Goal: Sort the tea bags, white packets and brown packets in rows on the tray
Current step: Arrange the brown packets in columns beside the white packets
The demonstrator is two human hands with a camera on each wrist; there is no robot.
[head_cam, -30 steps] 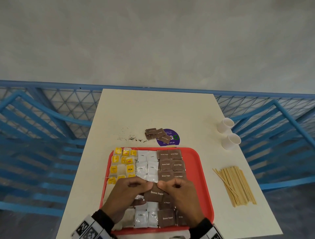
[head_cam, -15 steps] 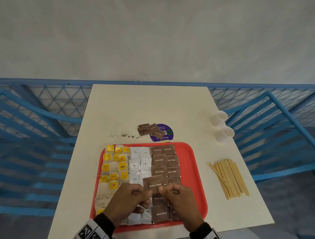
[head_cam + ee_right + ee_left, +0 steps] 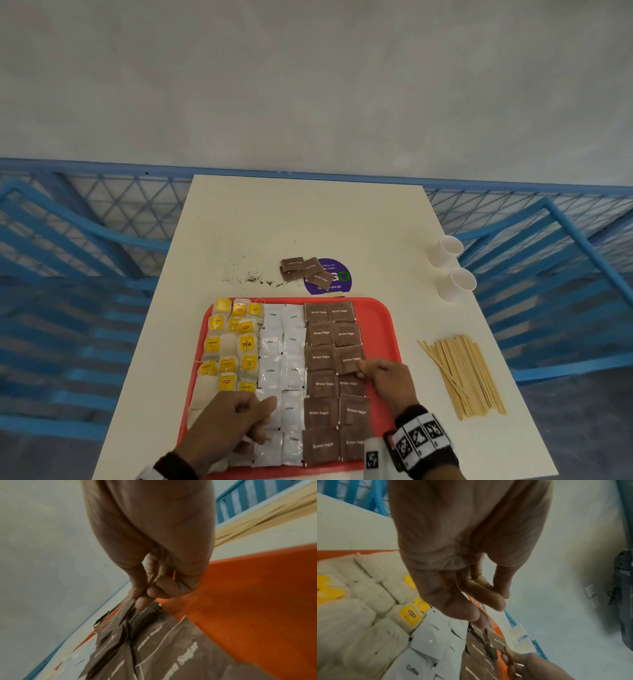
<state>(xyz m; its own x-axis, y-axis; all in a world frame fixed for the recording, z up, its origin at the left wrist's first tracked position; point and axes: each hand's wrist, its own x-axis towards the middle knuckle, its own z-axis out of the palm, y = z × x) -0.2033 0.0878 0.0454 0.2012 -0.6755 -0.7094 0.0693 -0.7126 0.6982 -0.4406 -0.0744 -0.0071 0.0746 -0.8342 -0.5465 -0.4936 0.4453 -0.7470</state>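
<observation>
Two cups [image 3: 451, 268] stand far right on the table. On the tray [image 3: 380, 318], brown packets [image 3: 320, 356] lie in two columns of six, twelve in all. About four more brown packets [image 3: 306, 270] lie beyond it. White packets [image 3: 270, 371] and tea bags [image 3: 233, 342] are partly hidden, uncountable.

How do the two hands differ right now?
The right hand pinches a brown sugar packet at its corner; the left hand holds nothing. The right hand is over the brown rows, the left hand over the white packets. Both are above the red tray.
</observation>
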